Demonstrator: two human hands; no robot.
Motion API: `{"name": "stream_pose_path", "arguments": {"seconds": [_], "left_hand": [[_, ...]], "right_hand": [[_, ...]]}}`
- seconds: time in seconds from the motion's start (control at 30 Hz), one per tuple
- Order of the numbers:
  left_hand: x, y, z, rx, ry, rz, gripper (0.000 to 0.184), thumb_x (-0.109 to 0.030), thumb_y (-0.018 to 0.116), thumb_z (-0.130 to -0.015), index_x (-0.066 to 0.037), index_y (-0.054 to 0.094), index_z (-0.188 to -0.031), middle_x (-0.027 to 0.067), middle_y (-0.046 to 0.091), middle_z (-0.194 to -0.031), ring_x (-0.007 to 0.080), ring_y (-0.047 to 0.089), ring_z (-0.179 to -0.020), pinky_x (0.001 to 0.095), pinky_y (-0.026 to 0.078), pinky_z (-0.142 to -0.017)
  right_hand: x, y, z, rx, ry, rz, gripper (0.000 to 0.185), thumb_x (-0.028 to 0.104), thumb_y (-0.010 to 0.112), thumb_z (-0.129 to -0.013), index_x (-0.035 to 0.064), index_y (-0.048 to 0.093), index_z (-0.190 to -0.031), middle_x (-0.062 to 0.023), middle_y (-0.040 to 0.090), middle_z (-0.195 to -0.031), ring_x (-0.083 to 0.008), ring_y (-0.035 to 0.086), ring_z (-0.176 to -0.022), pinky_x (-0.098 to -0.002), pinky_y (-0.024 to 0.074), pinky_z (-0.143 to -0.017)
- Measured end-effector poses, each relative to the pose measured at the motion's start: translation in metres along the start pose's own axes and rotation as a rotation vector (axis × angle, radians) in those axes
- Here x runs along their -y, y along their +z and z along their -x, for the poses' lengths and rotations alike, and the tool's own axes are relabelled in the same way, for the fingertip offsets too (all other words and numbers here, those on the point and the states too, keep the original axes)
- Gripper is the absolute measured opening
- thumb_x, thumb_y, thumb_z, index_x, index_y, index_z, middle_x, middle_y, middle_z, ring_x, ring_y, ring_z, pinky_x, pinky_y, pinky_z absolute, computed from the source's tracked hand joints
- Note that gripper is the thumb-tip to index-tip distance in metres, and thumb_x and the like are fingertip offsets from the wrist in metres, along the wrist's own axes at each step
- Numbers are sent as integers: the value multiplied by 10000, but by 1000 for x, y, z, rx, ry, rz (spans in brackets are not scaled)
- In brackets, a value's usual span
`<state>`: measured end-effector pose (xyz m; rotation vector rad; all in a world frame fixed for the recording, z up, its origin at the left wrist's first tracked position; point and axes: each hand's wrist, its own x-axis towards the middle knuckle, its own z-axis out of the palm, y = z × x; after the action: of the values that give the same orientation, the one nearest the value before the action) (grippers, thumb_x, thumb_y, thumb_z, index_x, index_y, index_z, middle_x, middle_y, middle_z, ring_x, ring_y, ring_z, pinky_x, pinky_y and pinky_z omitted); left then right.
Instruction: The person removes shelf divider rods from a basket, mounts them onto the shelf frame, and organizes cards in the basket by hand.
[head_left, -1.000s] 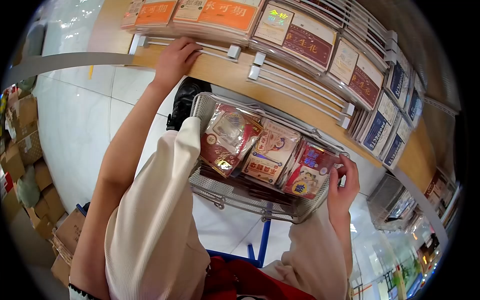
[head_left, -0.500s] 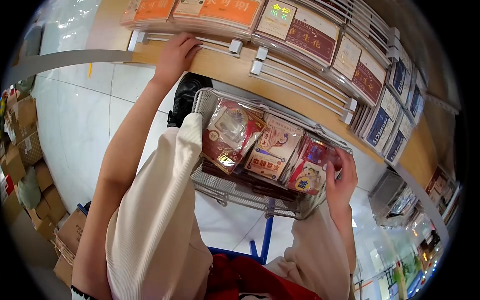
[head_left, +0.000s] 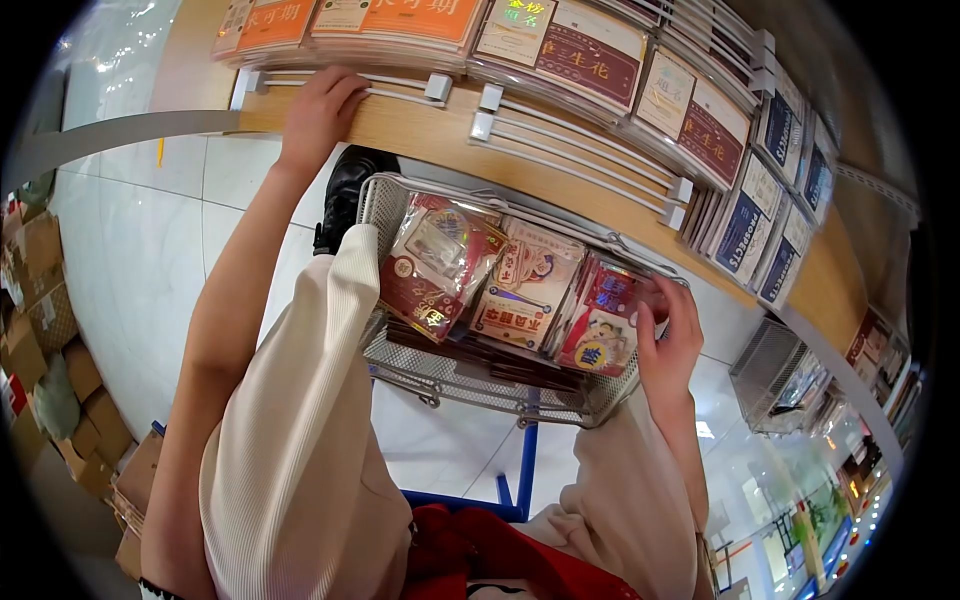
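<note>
A metal mesh basket point(head_left: 400, 350) sits tilted across my knees. It holds stacks of clear-wrapped card packets: a dark red packet point(head_left: 435, 265) at left, a cream-and-red packet point(head_left: 527, 280) in the middle and red packets point(head_left: 600, 320) at right. My right hand point(head_left: 672, 340) is at the basket's right end, thumb and fingers apart, fingertips by the red packets. Whether it presses on them or on the rim is unclear. My left hand point(head_left: 322, 115) lies over a white rod rail point(head_left: 400, 92) at the wooden shelf edge, fingers extended and slightly bent.
Orange packets point(head_left: 420, 25), maroon-and-cream packets point(head_left: 590, 65) and blue-and-white packets point(head_left: 745, 245) stand on the wooden shelf point(head_left: 420, 130). More white rails point(head_left: 580, 150) line its front. Cardboard boxes point(head_left: 50, 310) are piled at left. A blue metal frame point(head_left: 530, 450) shows beneath the basket.
The whole view has shifted slightly, so shelf, basket and hands appear further left. Both hands keep nearly the same places against the rail and the basket.
</note>
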<state>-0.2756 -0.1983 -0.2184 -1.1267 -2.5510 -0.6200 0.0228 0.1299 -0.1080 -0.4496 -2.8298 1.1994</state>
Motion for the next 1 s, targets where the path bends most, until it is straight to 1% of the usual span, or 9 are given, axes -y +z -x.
{"name": "stream_pose_path", "arguments": {"seconds": [0.53, 0.73, 0.83, 0.93, 1.0], "left_hand": [[1, -2, 2, 20, -47, -41, 95, -141, 664, -778, -83, 615, -836, 45, 585, -847, 259, 576, -793, 352, 476, -674], [2, -2, 2, 19, -40, -38, 101, -134, 662, -779, -74, 608, -840, 49, 581, -854, 262, 574, -806, 353, 475, -678], [3, -2, 4, 53, -60, -40, 137, -91, 676, -762, -57, 635, -888, 71, 598, -895, 269, 585, -830, 359, 484, -716], [4, 1, 4, 3, -28, -31, 104, -126, 664, -781, -68, 606, -843, 59, 578, -854, 272, 572, -802, 357, 473, -678], [3, 0, 3, 4, -26, -27, 105, -122, 664, -781, -64, 607, -849, 62, 580, -864, 274, 574, -804, 359, 474, -679]], "right_hand": [[0, 5, -3, 4, -28, 8, 360, -68, 611, -776, 1, 547, -1124, -124, 583, -940, -175, 578, -664, -274, 488, -595], [0, 6, -3, 15, -22, 3, 353, -68, 613, -775, -1, 549, -1116, -124, 583, -940, -175, 574, -653, -275, 487, -589], [-1, 5, -3, 9, -31, 2, 351, -66, 614, -777, -1, 550, -1116, -125, 583, -934, -175, 573, -651, -275, 487, -588], [0, 5, -3, 5, -25, -4, 346, -66, 615, -777, -2, 551, -1112, -125, 584, -926, -177, 572, -648, -276, 488, -591], [0, 5, -3, 4, -27, -1, 342, -66, 614, -778, -4, 553, -1109, -125, 584, -922, -177, 571, -648, -276, 488, -594]]}}
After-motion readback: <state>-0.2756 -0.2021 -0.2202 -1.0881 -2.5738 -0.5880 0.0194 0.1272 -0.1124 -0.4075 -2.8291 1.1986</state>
